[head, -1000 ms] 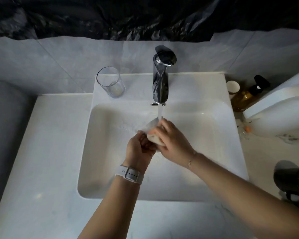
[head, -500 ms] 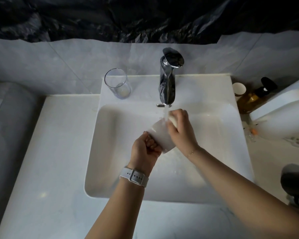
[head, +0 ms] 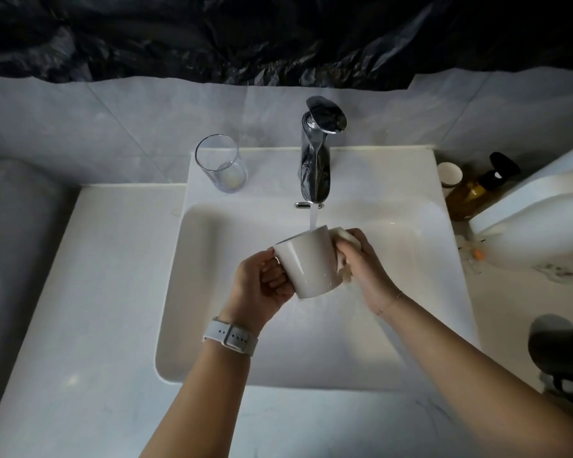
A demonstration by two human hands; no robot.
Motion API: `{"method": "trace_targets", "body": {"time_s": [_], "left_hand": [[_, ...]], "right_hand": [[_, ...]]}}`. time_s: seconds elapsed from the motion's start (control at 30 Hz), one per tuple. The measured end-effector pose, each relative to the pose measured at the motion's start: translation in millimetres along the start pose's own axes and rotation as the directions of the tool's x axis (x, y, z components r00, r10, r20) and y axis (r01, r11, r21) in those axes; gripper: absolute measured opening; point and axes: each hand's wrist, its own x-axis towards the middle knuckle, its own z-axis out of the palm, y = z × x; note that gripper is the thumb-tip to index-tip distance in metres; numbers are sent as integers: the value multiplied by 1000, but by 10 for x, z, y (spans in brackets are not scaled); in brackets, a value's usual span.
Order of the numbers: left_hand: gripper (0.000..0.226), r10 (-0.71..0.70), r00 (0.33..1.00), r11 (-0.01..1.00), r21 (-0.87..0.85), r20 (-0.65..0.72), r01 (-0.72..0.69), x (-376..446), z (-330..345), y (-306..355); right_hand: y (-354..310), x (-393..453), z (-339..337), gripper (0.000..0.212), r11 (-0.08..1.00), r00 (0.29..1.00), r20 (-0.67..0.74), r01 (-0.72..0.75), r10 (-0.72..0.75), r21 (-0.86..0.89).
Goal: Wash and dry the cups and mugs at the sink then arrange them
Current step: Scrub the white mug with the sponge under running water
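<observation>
Two bare hands hold a glossy white ceramic mug point(head: 308, 264) over the white rectangular sink basin point(head: 212, 292), under the chrome tap's point(head: 315, 160) running stream: the left hand point(head: 262, 289) curls round its handle, the right hand point(head: 361, 262) presses a pale sponge point(head: 346, 241) against its side.

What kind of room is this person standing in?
Probably a bathroom, at a washbasin. A white rectangular sink is set in a pale counter, with a chrome tap running against a tiled wall, and an amber pump bottle stands at its side. The hands are washing a white mug there.
</observation>
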Motion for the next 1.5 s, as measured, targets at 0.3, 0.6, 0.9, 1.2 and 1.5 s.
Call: {"method": "trace_targets", "body": {"time_s": [0.3,0.6,0.9,1.2,1.5], "left_hand": [[34,84,995,949,300,60,-98,209,165,-19],[62,446,890,841,384,-96,-380,397,299,-285],[81,206,951,889,363,231,-280,273,192,-172],[60,115,965,991,42,237,-129,404,340,-269],[71,114,981,983,124,158,-134,485,234,-151]], "right_hand": [[85,-41,-130,71,865,914,399,-253,68,433],[175,-106,232,56,934,996,-88,40,-9,356],[156,-163,332,20,962,951,-159,272,-264,31],[-21,-5,302,25,439,603,227,745,-765,-502],[61,-142,311,26,687,750,32,621,-661,-378]]}}
